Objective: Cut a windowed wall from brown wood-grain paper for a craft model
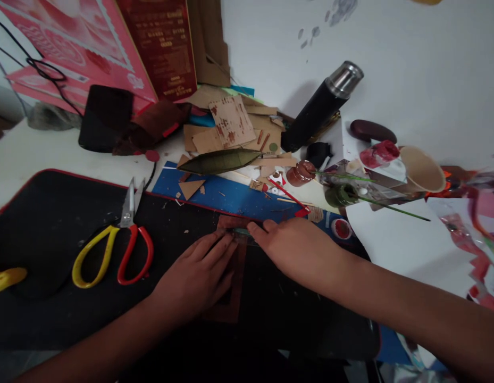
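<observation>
My left hand lies with its fingers stretched out over a reddish-brown flat piece, which looks like painted card, on the black mat. Its fingertips rest beside a small reddish-brown strip at the mat's far edge. My right hand is closed, thumb and fingers around a thin teal object whose tip points towards my left fingertips. The fist hides most of that object, so its kind is unclear. Left of my hands lie open scissors with one yellow and one red handle.
Behind the mat lie cardboard scraps, a green leaf-shaped piece and a red stick. Paint jars with brushes and a black flask stand at the back right. White paper lies right.
</observation>
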The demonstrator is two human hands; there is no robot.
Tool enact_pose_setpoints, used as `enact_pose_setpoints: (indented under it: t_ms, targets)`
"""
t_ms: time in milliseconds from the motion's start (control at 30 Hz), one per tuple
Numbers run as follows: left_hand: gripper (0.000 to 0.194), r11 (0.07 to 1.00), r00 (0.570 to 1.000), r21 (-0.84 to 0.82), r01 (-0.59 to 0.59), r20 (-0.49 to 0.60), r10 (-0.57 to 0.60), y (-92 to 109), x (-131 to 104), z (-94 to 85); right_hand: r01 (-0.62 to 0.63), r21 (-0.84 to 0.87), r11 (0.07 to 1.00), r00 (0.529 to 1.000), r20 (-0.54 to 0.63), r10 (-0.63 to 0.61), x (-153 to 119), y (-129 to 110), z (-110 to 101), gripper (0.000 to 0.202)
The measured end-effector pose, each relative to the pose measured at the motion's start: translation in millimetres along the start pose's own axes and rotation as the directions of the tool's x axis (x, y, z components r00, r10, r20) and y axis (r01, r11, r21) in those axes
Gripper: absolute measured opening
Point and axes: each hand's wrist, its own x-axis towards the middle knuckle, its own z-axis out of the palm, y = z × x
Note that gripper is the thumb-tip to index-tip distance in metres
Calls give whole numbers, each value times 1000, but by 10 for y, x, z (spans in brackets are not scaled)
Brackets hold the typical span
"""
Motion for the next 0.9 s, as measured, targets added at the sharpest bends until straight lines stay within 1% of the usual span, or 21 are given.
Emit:
enact_pose_setpoints:
  t_ms: [100, 233, 400, 633, 900]
  targets:
    - [44, 1000, 1000, 9, -4, 28, 3, 0, -12, 17, 0, -9, 1000, 1000, 6, 0, -23, 8, -16, 45]
    - [44, 999, 1000, 32, -8, 19, 7, -4, -16, 19, 9, -13, 1000, 1000, -5, -10, -40, 19, -18, 42]
    - [45, 1000, 999, 16, -14, 33, 13, 0, -7, -2, 3, -26, 1000, 1000, 4, -3, -65, 27, 10, 42]
    - [45, 999, 998, 22, -25, 55, 24, -3, 1, -23, 5, -55, 998, 998, 62, -1, -88, 44, -18, 45]
    - [46, 999, 997, 29, -17, 69, 15, 2, 7, -30, -4, -36, 999, 999, 48, 6, -132, 96, 68, 51]
